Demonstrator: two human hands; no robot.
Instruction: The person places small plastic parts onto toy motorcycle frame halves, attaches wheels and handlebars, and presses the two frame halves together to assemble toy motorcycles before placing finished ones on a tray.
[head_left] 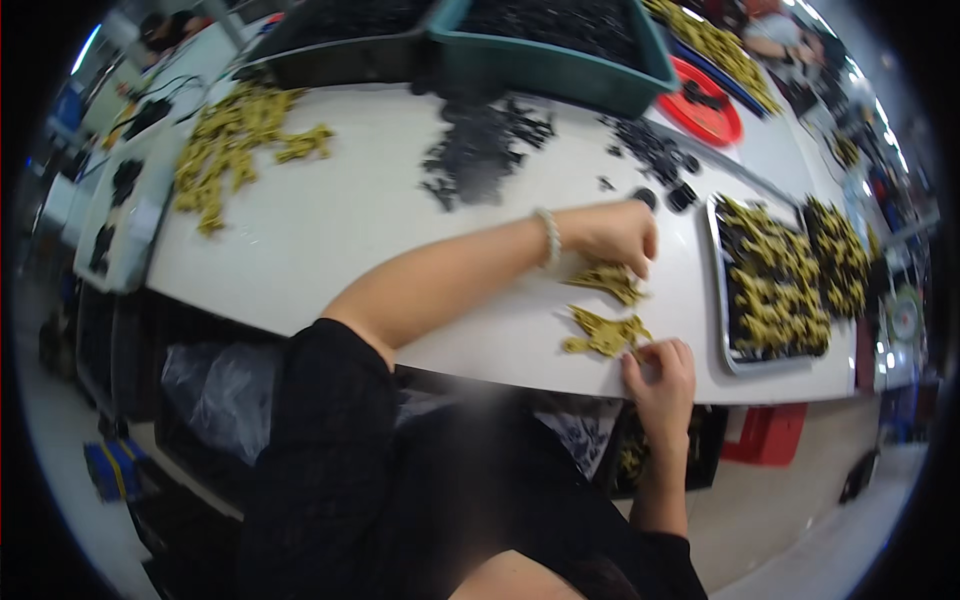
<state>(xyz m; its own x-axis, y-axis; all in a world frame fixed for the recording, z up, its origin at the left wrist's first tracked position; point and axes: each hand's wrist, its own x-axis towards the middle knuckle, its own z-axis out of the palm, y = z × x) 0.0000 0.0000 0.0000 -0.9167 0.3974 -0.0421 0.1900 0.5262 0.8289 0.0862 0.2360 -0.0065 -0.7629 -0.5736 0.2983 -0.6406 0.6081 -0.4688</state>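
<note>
My left hand (pixel 615 236), with a beaded bracelet at its wrist, is closed with its fingertips pointing down. It is just above one olive-yellow figure piece (pixel 612 283) on the white table; what its fingers hold, if anything, is hidden. Nearer me lies a second olive-yellow figure piece (pixel 603 333) with thin projecting limbs. My right hand (pixel 664 378) pinches the right end of this piece between thumb and forefinger, low at the table's front edge. A round black part (pixel 645 198) lies just beyond my left hand.
Loose black parts (pixel 470 150) and smaller black pieces (pixel 655 150) are strewn across the white table (pixel 350 200). More yellow pieces (pixel 235 135) are heaped at left. A metal tray (pixel 722 300) of yellow pieces stands right. Bins (pixel 560 72) of black parts and a red basin (pixel 735 125) stand behind.
</note>
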